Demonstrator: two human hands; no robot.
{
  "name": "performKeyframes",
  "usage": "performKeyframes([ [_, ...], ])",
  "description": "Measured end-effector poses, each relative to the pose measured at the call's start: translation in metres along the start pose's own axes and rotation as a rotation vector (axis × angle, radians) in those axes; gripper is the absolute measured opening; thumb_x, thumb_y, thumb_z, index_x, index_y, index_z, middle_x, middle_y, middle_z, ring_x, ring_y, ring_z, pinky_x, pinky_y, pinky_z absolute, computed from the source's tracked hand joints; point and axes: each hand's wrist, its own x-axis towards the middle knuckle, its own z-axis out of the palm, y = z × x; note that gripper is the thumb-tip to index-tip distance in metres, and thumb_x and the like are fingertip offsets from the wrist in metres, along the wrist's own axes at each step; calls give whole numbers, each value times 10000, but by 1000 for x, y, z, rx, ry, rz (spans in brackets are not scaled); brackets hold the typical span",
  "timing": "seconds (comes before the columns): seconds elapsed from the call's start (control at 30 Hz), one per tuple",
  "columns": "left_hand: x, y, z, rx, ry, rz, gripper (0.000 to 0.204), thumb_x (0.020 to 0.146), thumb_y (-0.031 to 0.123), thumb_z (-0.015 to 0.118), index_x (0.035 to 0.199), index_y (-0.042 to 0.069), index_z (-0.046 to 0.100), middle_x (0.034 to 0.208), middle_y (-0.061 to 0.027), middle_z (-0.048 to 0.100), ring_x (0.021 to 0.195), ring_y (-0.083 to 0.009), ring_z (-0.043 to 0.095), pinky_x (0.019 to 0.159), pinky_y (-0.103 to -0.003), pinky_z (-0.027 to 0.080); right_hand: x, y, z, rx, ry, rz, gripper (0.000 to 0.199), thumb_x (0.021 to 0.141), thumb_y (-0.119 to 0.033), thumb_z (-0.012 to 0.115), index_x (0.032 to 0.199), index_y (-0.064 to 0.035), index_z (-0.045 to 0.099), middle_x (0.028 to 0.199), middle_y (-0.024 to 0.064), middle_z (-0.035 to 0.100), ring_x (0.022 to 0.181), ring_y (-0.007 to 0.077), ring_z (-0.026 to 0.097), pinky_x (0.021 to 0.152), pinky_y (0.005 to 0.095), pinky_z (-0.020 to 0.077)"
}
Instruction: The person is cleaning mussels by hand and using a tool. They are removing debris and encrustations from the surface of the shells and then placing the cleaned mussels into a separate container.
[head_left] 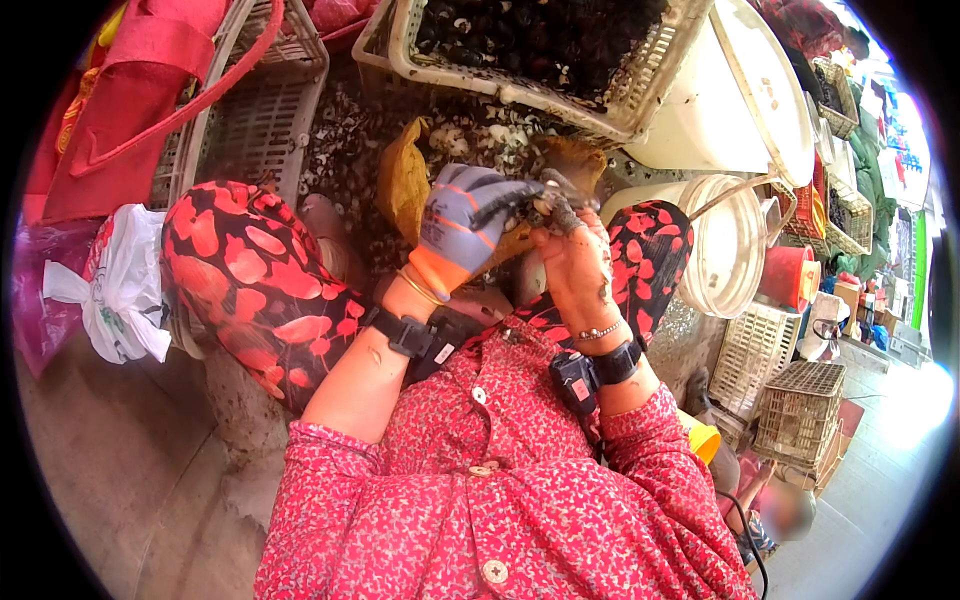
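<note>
Head view: bare right hand [577, 262], fingers clamped on a small dark muddy piece [560, 207], between both hands. Gloved left hand [462, 222] alongside, fingers bent toward it; grip cannot be told. Beyond: pale plastic crate [645, 85], dark shell-like lumps [540, 40] inside.

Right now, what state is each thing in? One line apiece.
Left hand: gloved, fingertips at the right hand's; grip unclear.
Right hand: bare, fingers soiled; grip unclear.
Pale crate: loaded with dark pieces.
White plastic bag: crumpled.
Red shirt: buttoned.
Left wrist strap: fastened.
Right wrist strap: fastened.
</note>
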Motion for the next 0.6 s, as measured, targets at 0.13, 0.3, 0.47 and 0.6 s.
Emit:
performKeyframes([
  [0.13,-1,-22,1,-74,41,-208,295,718,-16,583,970,106,675,927,-89,627,883,-290,554,813,-353,447,1,-4,7,-124,72,14,260,868,-42,440,1101,-27,554,997,62,610,804,169,588,604,279,464],
  [0.3,-2,-1,3,-83,34,-69,282,717,-13,587,968,83,672,914,-96,624,903,-265,560,824,-339,449,6,-3,-4,50,58,117,212,876,-77,489,1067,-26,565,980,74,622,777,188,597,593,270,463],
  [0.47,0,8,3,-78,52,-55,288,730,-50,566,978,60,665,961,-99,616,905,-255,570,822,-328,455,9,-8,-1,431,-47,305,203,878,-106,501,1060,-47,569,982,54,620,838,176,570,617,263,436],
  [0.6,-7,-13,14,-274,68,-210,264,766,-52,550,993,37,650,990,-98,616,929,-241,577,828,-312,455,16,5,-8,627,-117,416,199,892,-117,502,1074,-64,562,938,42,612,878,170,556,571,254,395],
])
